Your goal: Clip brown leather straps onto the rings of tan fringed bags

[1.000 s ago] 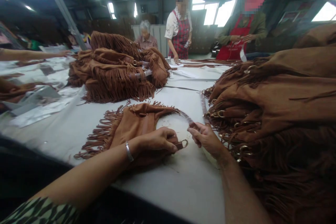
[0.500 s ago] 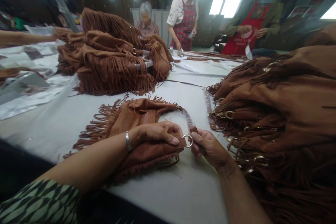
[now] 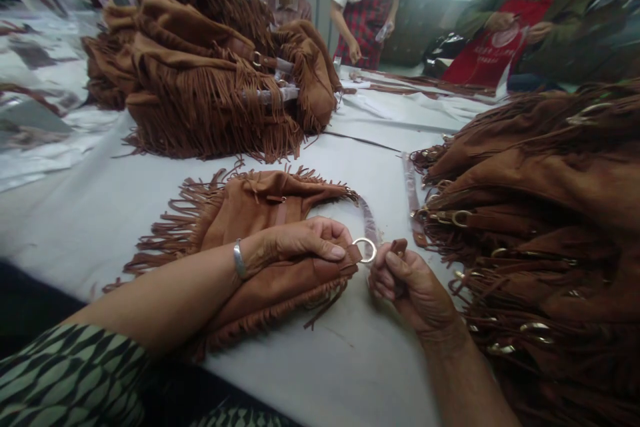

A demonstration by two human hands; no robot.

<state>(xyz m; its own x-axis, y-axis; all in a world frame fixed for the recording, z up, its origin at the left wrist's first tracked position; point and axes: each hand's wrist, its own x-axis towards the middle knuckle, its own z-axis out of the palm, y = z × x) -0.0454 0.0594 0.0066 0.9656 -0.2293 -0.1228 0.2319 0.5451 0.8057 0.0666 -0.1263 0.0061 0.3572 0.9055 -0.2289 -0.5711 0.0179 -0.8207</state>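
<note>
A brown fringed handbag (image 3: 255, 203) lies on the white table in front of me. My left hand (image 3: 317, 240) is closed on the bag's edge, thumb on top, beside the leather tab that carries a metal ring (image 3: 367, 251). Just right of the ring, my right hand (image 3: 410, 280) pinches the end of the bag's strap (image 3: 399, 247), whose brown tip sticks up past the thumb. Clear plastic wraps the strap's middle (image 3: 367, 213), which curves back to the bag's far corner. Whether the strap passes through the ring is hidden by my fingers.
A tall heap of brown fringed bags (image 3: 200, 80) stands at the back left. Another pile of bags (image 3: 550, 213) with metal rings fills the right side. A plastic-wrapped strap (image 3: 413, 193) lies by it. Across the white table (image 3: 320, 360) are several people, two in red aprons.
My right hand has drawn slightly away from the ring, and the strap's tip now points up from its fingers. My left hand keeps its grip. The view has tilted downward.
</note>
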